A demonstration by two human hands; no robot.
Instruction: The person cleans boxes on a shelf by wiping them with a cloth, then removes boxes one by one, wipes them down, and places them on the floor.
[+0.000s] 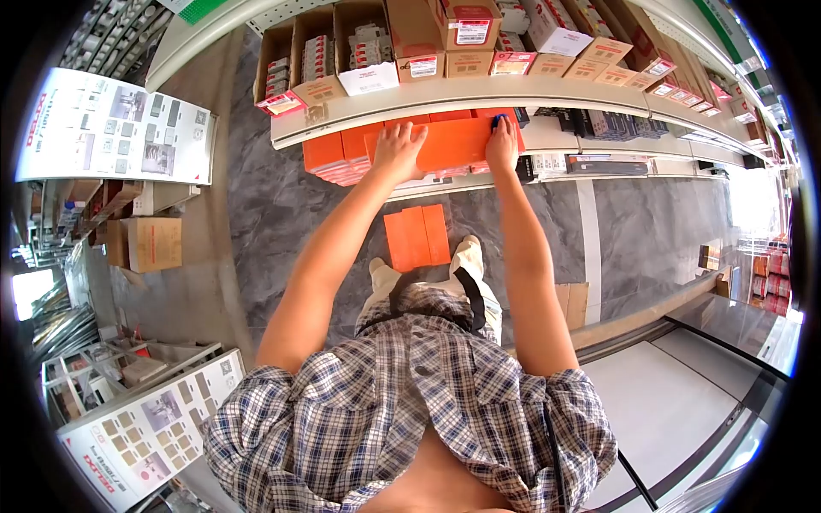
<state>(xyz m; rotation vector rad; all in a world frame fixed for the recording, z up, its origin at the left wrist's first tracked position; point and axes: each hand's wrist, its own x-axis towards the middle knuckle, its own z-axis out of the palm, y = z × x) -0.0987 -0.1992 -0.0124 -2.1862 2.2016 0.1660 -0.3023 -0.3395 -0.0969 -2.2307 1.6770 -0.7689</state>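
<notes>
A long orange box [455, 144] lies at the shelf below the upper ledge, with both my hands on it. My left hand [399, 150] rests on its left part, fingers spread. At its right end is my right hand [503, 144], its fingers together around the edge, beside a small blue object [497, 121] that I cannot make out. More orange boxes [325, 152] stand in a row to the left. On the floor between my feet and the shelf sit further orange boxes [416, 236], side by side.
The upper shelf [462, 96] holds open cardboard cartons [416, 34] of small packs. Dark boxes [616, 125] lie on the shelf to the right. Display boards [120, 128] and a carton [154, 244] stand at the left. A glass-topped counter [676, 385] is at the lower right.
</notes>
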